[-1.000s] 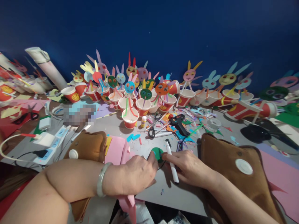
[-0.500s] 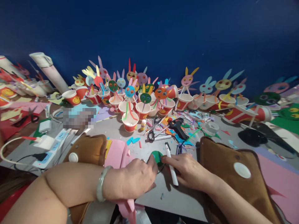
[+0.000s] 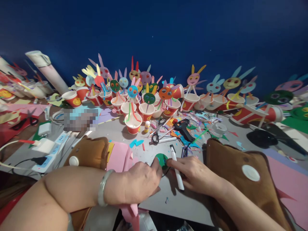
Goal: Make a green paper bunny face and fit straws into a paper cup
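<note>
A small green paper disc [image 3: 160, 160] lies low over the grey table between my two hands. My left hand [image 3: 141, 182], with a pale bangle at the wrist, has its fingers closed at the disc's left edge, and the fingertips are partly hidden. My right hand [image 3: 194, 173] grips a white marker pen [image 3: 179, 180], held nearly upright with its black end pointing away from me. The right index fingertip touches the disc's right side. A thin dark line, possibly a cord, shows below the disc.
Paper cups [image 3: 133, 127] with rabbit-faced paper figures line the blue wall. Scissors [image 3: 156, 135], a glue gun [image 3: 184, 130] and paper scraps lie ahead. Brown cushions [image 3: 237, 179] flank my hands. A power strip [image 3: 51, 154] with plugs is at left, pink paper [image 3: 119, 155] beside my left hand.
The view has shifted slightly. Both hands, the green disc and the marker pen stay in almost the same places.
</note>
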Motion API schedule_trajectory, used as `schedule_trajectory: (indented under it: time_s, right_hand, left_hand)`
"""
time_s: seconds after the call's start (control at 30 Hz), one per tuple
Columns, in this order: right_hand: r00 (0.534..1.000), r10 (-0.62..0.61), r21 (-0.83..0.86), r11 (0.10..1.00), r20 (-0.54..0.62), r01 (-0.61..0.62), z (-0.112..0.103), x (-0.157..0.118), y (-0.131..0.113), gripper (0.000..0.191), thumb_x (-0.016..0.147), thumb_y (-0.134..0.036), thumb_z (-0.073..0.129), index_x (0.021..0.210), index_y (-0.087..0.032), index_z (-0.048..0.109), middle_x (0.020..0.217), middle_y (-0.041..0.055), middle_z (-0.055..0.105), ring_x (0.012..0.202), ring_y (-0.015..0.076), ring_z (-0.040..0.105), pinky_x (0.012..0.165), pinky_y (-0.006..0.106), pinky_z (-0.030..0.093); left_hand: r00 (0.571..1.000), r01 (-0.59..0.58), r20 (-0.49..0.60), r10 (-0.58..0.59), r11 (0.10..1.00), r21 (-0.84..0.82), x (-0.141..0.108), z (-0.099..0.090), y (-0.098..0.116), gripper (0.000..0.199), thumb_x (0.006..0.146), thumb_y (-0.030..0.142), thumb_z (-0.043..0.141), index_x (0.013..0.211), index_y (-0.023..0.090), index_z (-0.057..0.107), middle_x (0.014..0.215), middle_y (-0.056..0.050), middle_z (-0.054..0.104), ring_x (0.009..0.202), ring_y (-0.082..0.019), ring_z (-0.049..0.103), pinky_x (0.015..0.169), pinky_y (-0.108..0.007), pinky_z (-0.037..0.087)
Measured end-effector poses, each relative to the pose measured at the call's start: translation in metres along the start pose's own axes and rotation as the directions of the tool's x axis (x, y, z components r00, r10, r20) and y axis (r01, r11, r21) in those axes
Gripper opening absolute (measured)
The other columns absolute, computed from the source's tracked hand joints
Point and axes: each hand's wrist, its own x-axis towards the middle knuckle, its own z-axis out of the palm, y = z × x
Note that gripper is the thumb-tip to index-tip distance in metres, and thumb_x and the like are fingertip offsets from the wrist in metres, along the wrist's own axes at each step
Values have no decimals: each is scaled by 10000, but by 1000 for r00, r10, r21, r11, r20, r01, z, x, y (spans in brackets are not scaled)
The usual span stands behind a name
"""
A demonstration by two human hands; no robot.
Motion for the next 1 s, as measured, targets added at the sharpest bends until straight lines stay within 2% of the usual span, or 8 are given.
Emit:
schedule_trajectory:
  time_s: [0.17, 0.33, 1.0]
  right_hand:
    - [1000, -7, -11, 1000, -2, 7, 1, -1, 1, 227, 940, -127, 426, 1099, -172, 581, 748, 31, 645, 624, 159, 591, 577, 298, 295]
    - [1000, 2, -14, 1000, -9, -2, 1, -1, 0, 229, 927, -113, 434, 1090, -181, 581, 741, 21, 640, 614, 148, 584, 575, 294, 285]
    - [1000, 12, -10, 1000, 14, -12, 0, -1, 2, 223, 965, -158, 413, 1110, -167, 582, 754, 38, 652, 621, 151, 591, 574, 296, 284]
  left_hand:
    - [1000, -19, -19, 19, 1000, -1, -1, -1, -1, 481, 1002, 434, 411, 1275, 51, 510, 1215, -236, 582, 798, -219, 663, 458, -273, 465]
    - [1000, -16, 12, 16, 1000, -17, 0, -3, -1, 475, 1005, 434, 400, 1272, 57, 509, 1215, -235, 575, 809, -219, 667, 472, -271, 481]
    - [1000, -15, -9, 15, 1000, -24, 1, -3, -1, 469, 993, 444, 432, 1243, 58, 525, 1167, -199, 572, 819, -223, 661, 476, -278, 490]
